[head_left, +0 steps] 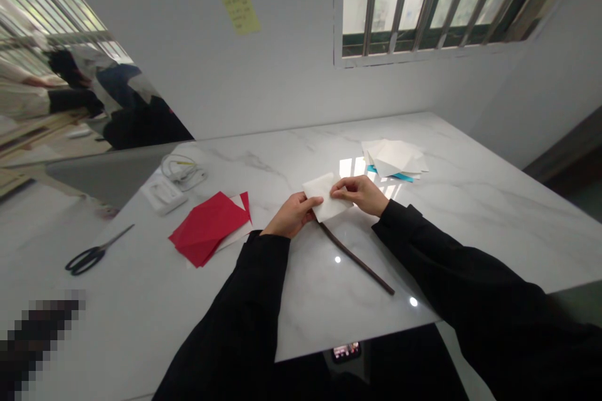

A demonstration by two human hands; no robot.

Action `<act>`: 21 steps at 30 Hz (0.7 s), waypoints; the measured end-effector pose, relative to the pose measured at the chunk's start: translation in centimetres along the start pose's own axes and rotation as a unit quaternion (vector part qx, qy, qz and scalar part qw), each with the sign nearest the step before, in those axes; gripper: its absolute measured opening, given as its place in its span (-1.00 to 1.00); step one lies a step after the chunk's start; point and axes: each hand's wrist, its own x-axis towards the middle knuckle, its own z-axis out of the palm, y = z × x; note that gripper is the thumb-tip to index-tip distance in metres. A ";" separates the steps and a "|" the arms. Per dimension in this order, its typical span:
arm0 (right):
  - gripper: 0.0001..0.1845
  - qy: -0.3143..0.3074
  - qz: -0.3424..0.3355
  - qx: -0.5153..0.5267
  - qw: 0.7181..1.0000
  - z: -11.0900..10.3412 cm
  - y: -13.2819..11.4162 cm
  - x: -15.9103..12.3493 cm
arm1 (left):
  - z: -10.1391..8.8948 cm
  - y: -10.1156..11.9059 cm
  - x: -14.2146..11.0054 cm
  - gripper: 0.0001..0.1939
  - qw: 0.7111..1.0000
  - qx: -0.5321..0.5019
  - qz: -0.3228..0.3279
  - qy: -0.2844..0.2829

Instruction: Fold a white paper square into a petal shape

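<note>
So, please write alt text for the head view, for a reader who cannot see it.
The left hand and right hand hold a white paper over a marble table. Red paper and scissors lie left; a dark stick lies nearby.

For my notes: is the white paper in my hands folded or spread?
Folded: the white paper shows layered edges between the left hand and right hand.

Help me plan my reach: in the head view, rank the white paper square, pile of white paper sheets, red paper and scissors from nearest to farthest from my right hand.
1. White paper square: touching the right hand, in front of it.
2. Pile of white paper sheets: farther ahead on the table.
3. Red paper: to the left.
4. Black-handled scissors: farthest left.
</note>
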 end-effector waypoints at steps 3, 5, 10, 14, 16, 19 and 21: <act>-0.63 -0.005 -0.004 -0.003 1.000 0.1 0.1 0.0 | -0.1 -0.1 0.1 -0.54 1.000 0.002 0.007 0.003; -0.64 -0.004 -0.011 -0.010 1.000 0.2 0.2 0.0 | -0.1 -0.1 0.2 -0.53 1.000 0.006 0.010 0.003; -0.64 0.004 -0.026 -0.015 1.000 0.4 0.3 0.1 | 0.1 -0.1 0.1 -0.45 1.000 0.002 0.018 0.000; -0.67 0.006 -0.048 -0.020 0.999 0.5 0.2 0.0 | 0.4 -0.3 0.1 -0.42 1.000 0.007 0.029 0.010; -0.68 0.010 -0.057 -0.031 0.998 0.5 0.2 -0.1 | 0.4 -0.5 0.2 -0.42 0.999 0.012 0.035 0.021; -0.67 0.024 -0.058 -0.037 0.997 0.4 0.1 -0.2 | 0.5 -0.8 0.4 -0.43 0.998 0.009 0.046 0.037; -0.66 0.032 -0.056 -0.032 0.997 0.4 0.0 -0.2 | 0.5 -0.9 0.4 -0.46 0.998 0.012 0.051 0.045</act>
